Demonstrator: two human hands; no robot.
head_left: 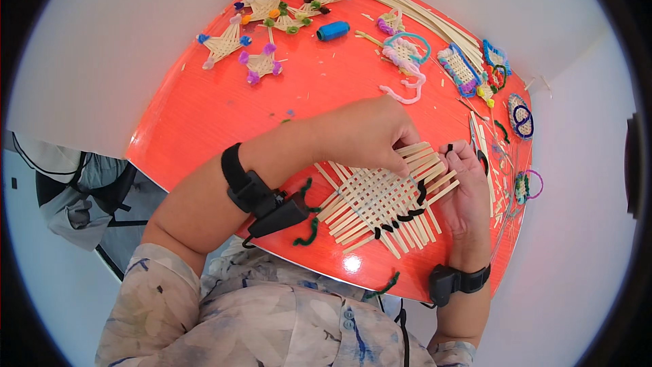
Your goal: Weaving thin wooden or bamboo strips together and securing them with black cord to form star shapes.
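Note:
A lattice of pale flat strips [380,197] lies tilted at the front of the red table, its strip ends sticking out all round. A black pipe cleaner [406,217] winds in and out among the strips along its lower right edge. My left hand [388,130] reaches over the top of the weave, its thumb and fingers closed on the upper right strips. Beside the right edge, my right hand [463,187] is closed, with a black tip of the pipe cleaner between thumb and forefinger. Part of the pipe cleaner's run is hidden behind strips and fingers.
Star-shaped weaves [268,0] with coloured tips lie at the back left, near a blue thread spool [333,31]. Long loose strips [414,7] run along the far right edge. Scissors [481,156] lie beyond my right hand. Dark green pipe cleaner pieces [309,231] sit near the front.

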